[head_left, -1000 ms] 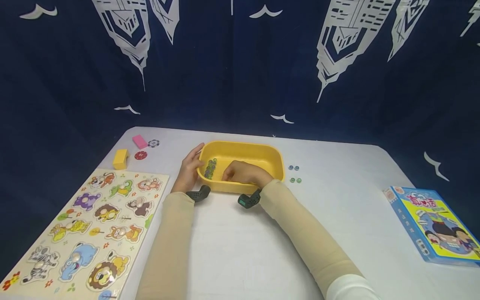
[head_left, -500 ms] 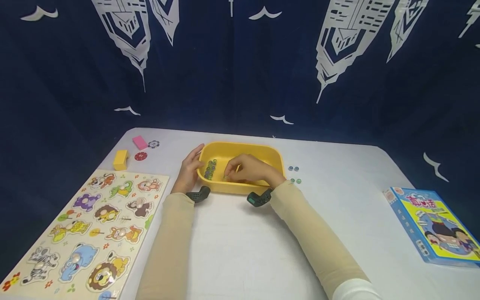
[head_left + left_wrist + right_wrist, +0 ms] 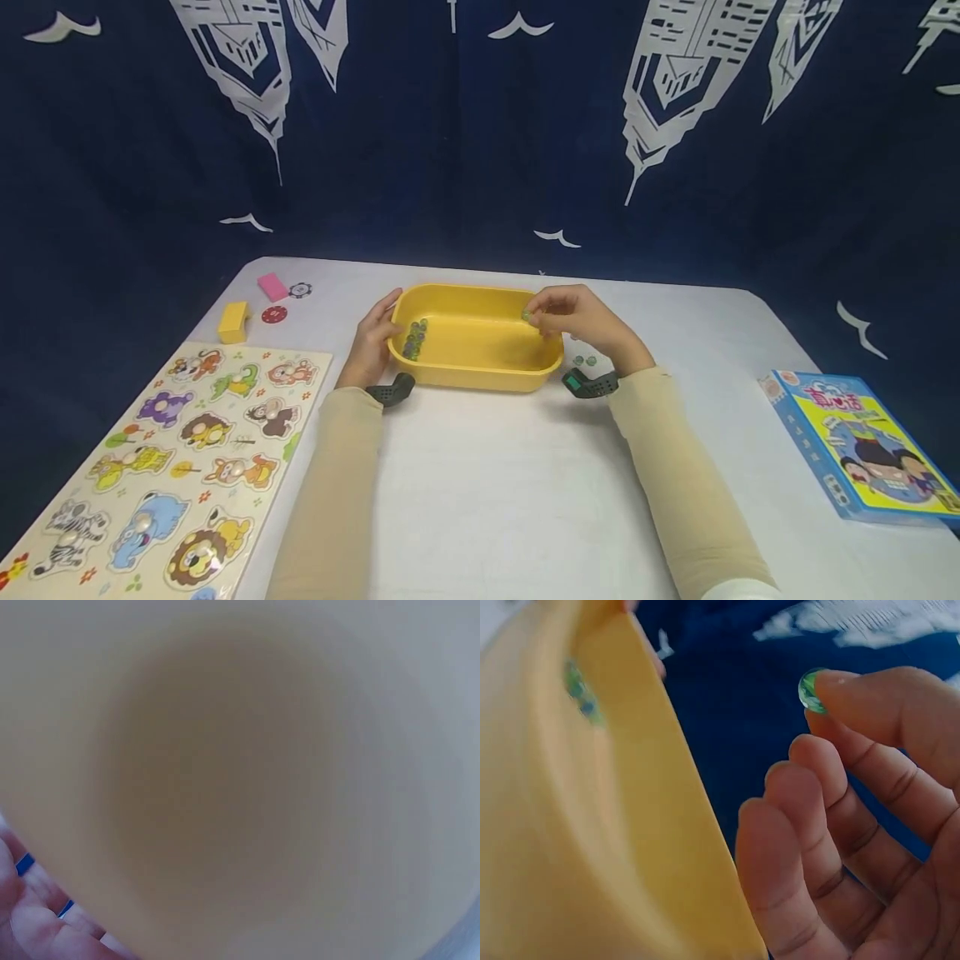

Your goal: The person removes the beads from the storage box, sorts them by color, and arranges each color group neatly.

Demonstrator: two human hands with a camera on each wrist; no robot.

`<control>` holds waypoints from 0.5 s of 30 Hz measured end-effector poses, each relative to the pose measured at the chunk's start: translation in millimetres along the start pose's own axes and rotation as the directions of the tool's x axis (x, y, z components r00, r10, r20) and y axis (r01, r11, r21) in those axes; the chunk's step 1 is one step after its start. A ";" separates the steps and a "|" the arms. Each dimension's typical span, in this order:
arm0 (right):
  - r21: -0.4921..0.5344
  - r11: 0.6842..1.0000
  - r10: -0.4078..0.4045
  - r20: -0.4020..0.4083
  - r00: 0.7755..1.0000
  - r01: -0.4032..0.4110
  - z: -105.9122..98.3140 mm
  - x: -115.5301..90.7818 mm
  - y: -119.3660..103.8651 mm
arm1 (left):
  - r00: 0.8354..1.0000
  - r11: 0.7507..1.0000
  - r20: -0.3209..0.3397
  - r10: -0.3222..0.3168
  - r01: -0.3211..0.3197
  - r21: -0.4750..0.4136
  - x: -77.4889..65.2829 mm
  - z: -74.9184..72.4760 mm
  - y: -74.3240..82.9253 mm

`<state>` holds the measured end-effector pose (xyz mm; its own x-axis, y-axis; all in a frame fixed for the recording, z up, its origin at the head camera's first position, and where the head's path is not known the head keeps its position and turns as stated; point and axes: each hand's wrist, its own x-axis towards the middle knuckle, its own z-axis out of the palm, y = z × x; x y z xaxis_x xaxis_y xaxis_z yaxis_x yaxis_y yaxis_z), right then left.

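Note:
My right hand (image 3: 581, 321) is above the right end of a yellow plastic tray (image 3: 480, 379), pinching a clear green glass marble (image 3: 808, 691) between thumb and index finger; its other fingers are bent loosely. At the tray's left end my left hand (image 3: 367, 346) grips the rim, fingers along the outside wall. Several green and blue marbles (image 3: 414, 340) lie in rows inside the tray near that hand. On the table right of the tray are green marbles (image 3: 585, 361), partly beneath the right hand. The left wrist view is mostly filled by the blurred tray wall.
An animal knob puzzle board (image 3: 247, 442) lies at the left. Behind it are a yellow block (image 3: 234, 322), a pink block (image 3: 272, 287), a red chip (image 3: 274, 314) and a black-and-white chip (image 3: 300, 290). A blue and yellow game box (image 3: 862, 446) lies at the right.
My right hand has lifted a green marble out from the tray's inside and moved right, over the tray's right end. The left hand keeps its grip on the tray.

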<state>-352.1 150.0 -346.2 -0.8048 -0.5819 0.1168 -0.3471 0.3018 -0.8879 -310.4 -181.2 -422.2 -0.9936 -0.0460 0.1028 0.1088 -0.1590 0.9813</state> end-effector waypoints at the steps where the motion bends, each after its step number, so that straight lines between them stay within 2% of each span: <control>1: 0.006 1.000 0.012 -0.022 1.000 -0.012 -6.6 -4.3 3.4 | 1.000 1.000 0.001 0.000 0.000 -0.001 -0.2 0.0 0.5; 6: 0.011 0.995 0.101 -0.104 0.989 -0.101 -36.5 -24.2 25.3 | 1.000 1.000 0.004 0.000 0.000 -0.004 -0.5 0.0 2.1; 11: 0.021 0.976 0.215 -0.168 0.962 -0.215 -59.0 -43.5 46.9 | 1.000 1.000 0.012 0.009 -0.009 -0.010 -0.9 0.8 2.5; 15: -0.003 0.951 0.305 -0.175 0.936 -0.310 -70.7 -56.6 62.7 | 1.000 1.000 0.020 0.012 -0.012 -0.020 -1.6 1.6 1.9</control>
<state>-362.3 255.3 -377.0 -0.9436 -0.3204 -0.0837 -0.0817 0.4700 -0.8789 -308.6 -179.8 -420.2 -0.9926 -0.0284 0.1177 0.1209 -0.1784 0.9765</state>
